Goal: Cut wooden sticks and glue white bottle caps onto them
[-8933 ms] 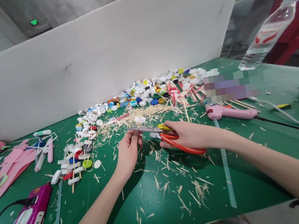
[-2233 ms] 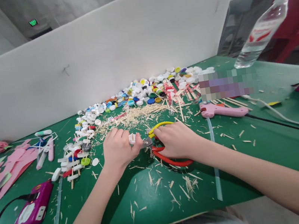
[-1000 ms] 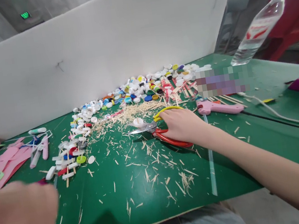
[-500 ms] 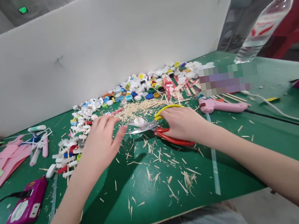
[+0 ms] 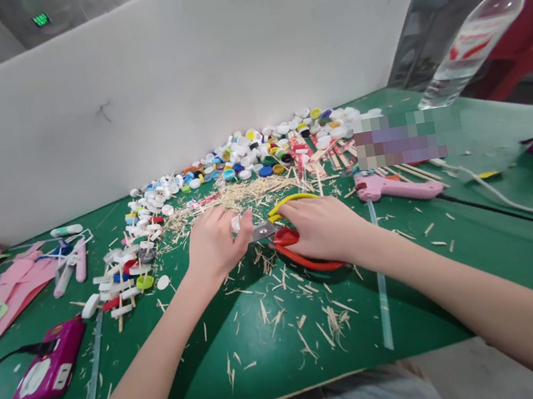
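Observation:
My right hand (image 5: 324, 225) grips scissors (image 5: 288, 236) with one yellow and one red handle, resting on the green table (image 5: 416, 311). The metal blades point left toward my left hand (image 5: 216, 244). That hand's fingers are curled around a small white bottle cap (image 5: 236, 222), which sits right at the blades. Most of the cap is hidden behind my fingers. Thin wood slivers (image 5: 282, 298) lie scattered under and in front of both hands.
A heap of coloured bottle caps (image 5: 259, 153) and wooden sticks lines the white board (image 5: 177, 85) at the back. A pink glue gun (image 5: 393, 186) lies right, purple devices (image 5: 46, 372) left and far right, pink paper (image 5: 2, 288) far left, a clear glue stick (image 5: 378, 276) near my right arm.
My left hand came back in from the lower left, reached across the table and closed on the white cap at the scissor blades. My right hand stayed on the scissors.

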Demonstrator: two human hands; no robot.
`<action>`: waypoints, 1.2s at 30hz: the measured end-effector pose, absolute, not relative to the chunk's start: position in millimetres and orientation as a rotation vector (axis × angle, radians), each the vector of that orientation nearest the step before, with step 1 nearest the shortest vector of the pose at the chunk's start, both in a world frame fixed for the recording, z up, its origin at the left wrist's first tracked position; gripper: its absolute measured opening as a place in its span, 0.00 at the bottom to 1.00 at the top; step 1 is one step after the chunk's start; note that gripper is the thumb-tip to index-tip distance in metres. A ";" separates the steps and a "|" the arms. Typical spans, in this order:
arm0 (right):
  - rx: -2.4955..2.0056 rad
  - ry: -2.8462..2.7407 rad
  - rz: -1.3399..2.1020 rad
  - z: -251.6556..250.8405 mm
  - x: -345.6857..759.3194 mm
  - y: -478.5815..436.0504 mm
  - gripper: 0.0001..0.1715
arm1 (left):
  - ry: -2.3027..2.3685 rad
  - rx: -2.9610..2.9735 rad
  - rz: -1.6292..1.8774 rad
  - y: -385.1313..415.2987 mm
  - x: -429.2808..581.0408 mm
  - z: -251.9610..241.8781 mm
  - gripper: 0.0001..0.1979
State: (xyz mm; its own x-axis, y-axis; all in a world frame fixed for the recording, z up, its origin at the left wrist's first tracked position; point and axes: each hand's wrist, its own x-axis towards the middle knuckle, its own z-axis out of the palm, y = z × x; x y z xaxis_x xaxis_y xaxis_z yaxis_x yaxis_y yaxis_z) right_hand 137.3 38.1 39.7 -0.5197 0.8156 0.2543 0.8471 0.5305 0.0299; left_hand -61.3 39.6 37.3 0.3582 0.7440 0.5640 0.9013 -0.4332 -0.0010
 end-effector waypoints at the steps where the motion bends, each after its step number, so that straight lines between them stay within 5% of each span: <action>1: -1.403 -2.574 -0.206 39.0 136.7 37.9 0.15 | -1.466 -2.308 -0.706 39.4 -61.6 36.2 0.25; 22: -1.439 -2.638 -0.175 37.3 131.4 36.7 0.14 | -1.556 -2.308 -0.665 37.3 -61.5 36.2 0.26; 26: -1.542 -2.537 -0.212 40.4 137.7 42.4 0.18 | -1.546 -2.214 -0.900 35.2 -75.1 41.8 0.20; 36: -1.535 -2.334 0.370 48.8 150.2 47.1 0.27 | -1.691 -2.511 -1.168 28.8 -61.8 24.5 0.12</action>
State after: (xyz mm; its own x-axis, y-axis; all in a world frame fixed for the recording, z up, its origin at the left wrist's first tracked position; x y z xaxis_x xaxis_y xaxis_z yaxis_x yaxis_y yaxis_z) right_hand 150.2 47.1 48.8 -0.3701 0.9207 0.1242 0.8373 0.3885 -0.3847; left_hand -61.8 28.8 24.5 0.1999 0.8416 0.5017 0.7672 -0.4530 0.4541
